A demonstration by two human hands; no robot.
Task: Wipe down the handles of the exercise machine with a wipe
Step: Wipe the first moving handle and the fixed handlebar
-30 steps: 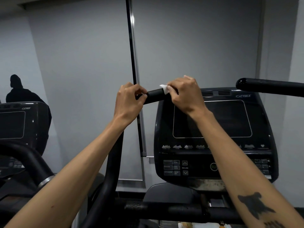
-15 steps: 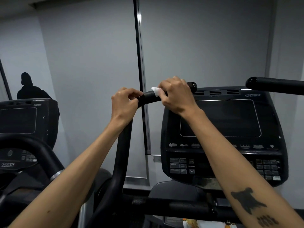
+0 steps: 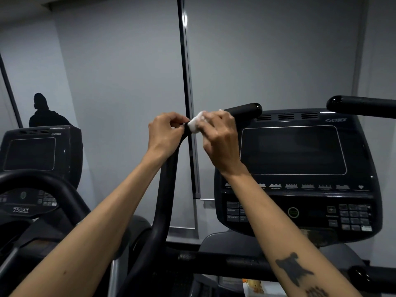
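Right hand (image 3: 218, 136) fingers curl round the white wipe (image 3: 196, 124) on the handle (image 3: 242, 110) — left hand (image 3: 166, 133) fingers pinch the bar.

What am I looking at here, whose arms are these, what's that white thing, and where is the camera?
The camera sits on a person's head and looks forward and down, so the two bare arms reaching out are the wearer's own. They stand at a gym exercise machine; its dark console with a blank screen and buttons is on the right. The left hand grips the machine's black left handle at its bend. The right hand holds a small white wipe against that handle, just beside the left hand. A second handle juts in from the right, untouched. A neighbouring machine stands on the left, with a dark figure of a person behind it.
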